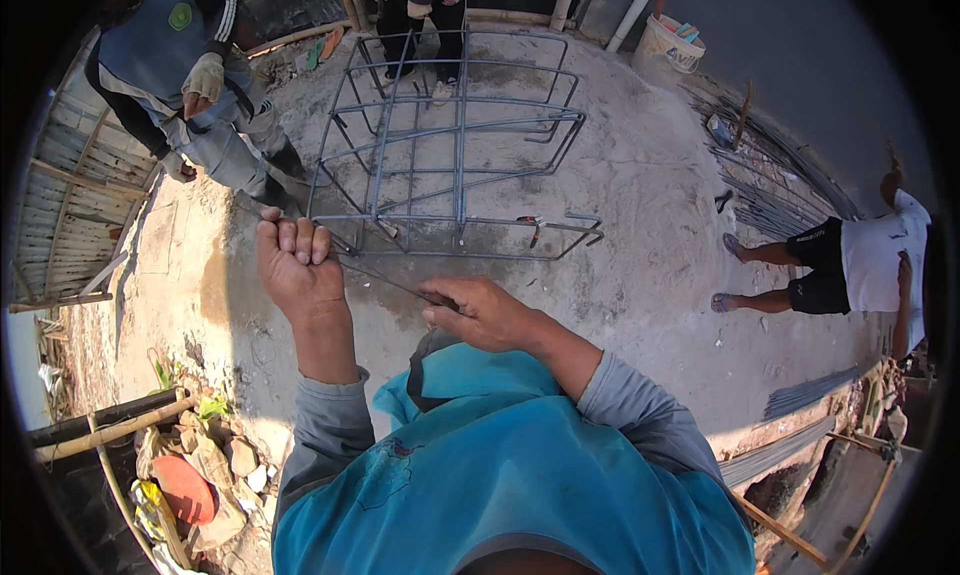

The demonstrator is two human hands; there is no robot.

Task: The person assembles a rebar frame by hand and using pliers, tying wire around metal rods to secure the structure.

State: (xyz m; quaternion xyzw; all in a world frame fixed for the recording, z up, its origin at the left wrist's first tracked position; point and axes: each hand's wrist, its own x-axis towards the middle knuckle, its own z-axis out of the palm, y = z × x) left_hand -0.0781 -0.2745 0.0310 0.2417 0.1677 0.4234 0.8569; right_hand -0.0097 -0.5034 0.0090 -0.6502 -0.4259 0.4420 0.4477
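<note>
A thin dark length of wire (385,279) stretches between my two hands in front of my chest. My left hand (308,280) is raised with curled fingers, closed on it. Lower and to the right, my right hand (485,317) grips the other end, its fingers wrapped round. Just beyond them a rebar cage (460,165) of long bars and bent stirrups stands on the ground. A small tool with red handles (534,231), perhaps pincers, lies at the cage's near side.
A gloved person (215,80) stands left of the cage, another (435,15) behind it. Someone in a white shirt (880,260) is at the right. Loose steel bars (775,200) lie at right, near a white bucket (668,50). Stones and bamboo poles (120,430) lie lower left.
</note>
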